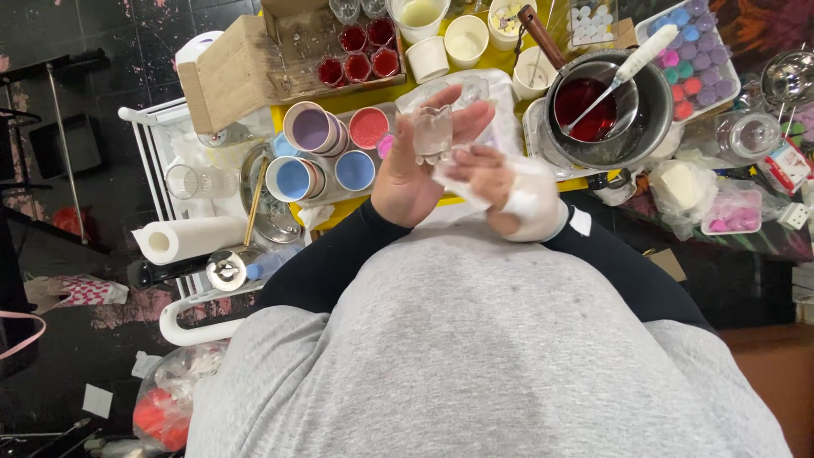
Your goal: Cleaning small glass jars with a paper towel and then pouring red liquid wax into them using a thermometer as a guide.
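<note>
My left hand [413, 174] holds a small clear glass cup [432, 133] upright between thumb and fingers, just above the near edge of the yellow table [315, 108]. My right hand [509, 191], wrapped in a white bandage or glove at the wrist, presses a white tissue [462, 182] against the lower side of the glass. Both hands sit close together in front of my grey shirt.
Paper cups of purple, blue and pink powder [318, 153] lie left of the hands. A metal pot with red liquid and a white-handled spoon [598, 106] stands right. Small glasses of red wax [360, 53] sit in a cardboard box behind. A paper towel roll [186, 239] lies left.
</note>
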